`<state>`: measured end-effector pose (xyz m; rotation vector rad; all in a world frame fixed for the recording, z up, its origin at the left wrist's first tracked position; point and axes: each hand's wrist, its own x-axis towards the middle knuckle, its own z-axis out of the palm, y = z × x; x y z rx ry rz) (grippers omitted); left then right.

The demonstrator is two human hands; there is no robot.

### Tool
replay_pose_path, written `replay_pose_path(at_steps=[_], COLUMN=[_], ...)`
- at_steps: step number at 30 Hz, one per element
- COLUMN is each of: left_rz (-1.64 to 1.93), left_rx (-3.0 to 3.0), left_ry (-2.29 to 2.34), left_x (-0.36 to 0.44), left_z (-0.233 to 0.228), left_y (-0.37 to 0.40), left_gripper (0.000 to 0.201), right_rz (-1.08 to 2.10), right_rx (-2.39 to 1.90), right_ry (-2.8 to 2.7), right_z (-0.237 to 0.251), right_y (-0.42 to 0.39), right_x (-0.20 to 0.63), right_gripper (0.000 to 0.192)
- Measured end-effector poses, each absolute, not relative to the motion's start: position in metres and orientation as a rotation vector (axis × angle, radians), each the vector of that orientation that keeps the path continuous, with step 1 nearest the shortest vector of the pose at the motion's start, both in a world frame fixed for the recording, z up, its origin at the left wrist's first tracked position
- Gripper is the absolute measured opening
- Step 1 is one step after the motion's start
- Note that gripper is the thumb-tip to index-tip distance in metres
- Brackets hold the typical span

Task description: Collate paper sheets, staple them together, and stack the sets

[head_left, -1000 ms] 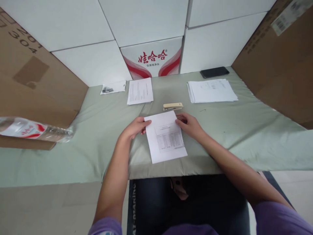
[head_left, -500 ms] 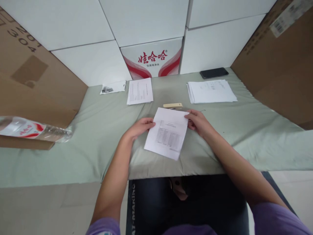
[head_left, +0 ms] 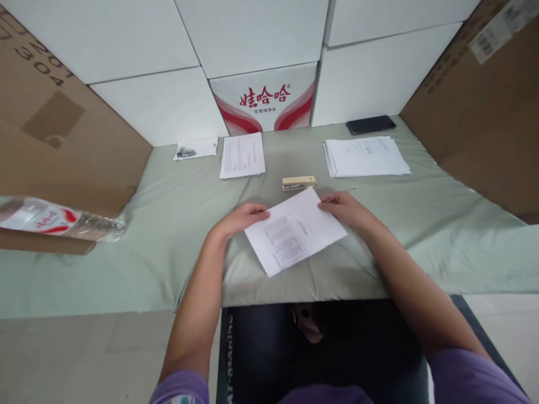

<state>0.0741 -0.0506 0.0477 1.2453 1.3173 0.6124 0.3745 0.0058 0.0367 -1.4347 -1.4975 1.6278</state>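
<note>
Between my hands is a white sheet of paper (head_left: pixel 297 233) with a printed table, tilted over the front of the cloth; whether it is one sheet or several I cannot tell. My left hand (head_left: pixel 244 217) pinches its upper left edge, thumb on top. At its upper right edge my right hand (head_left: pixel 343 207) is closed, the thumb over the paper and the other fingers partly hidden. Just beyond the paper lies a cream stapler (head_left: pixel 298 182). A thin dark wire-like thing shows beside my right hand.
Behind lie a small printed stack (head_left: pixel 242 156), a larger paper stack (head_left: pixel 366 157), a black phone (head_left: pixel 370 124) and a white packet (head_left: pixel 196 148). White boxes (head_left: pixel 263 101) wall the back; cardboard boxes (head_left: pixel 63 123) flank both sides. A water bottle (head_left: pixel 63 219) lies at left.
The paper has turned from upright to sideways between my hands, its print now running along its length. More of the stapler shows. Both hands stay near the same spots.
</note>
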Motion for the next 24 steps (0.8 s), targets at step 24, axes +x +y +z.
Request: replay_pose_path(at_steps=[24], left_rz=[0.928], left_rx=[1.305], left_ry=[1.557], left_x=[0.107], left_z=[0.021], left_y=[-0.044], left_gripper=[0.04], right_rz=[1.285], right_rx=[-1.616], right_ry=[-1.502], right_z=[0.019], right_y=[0.032], right_x=[0.407], right_gripper=[0.013])
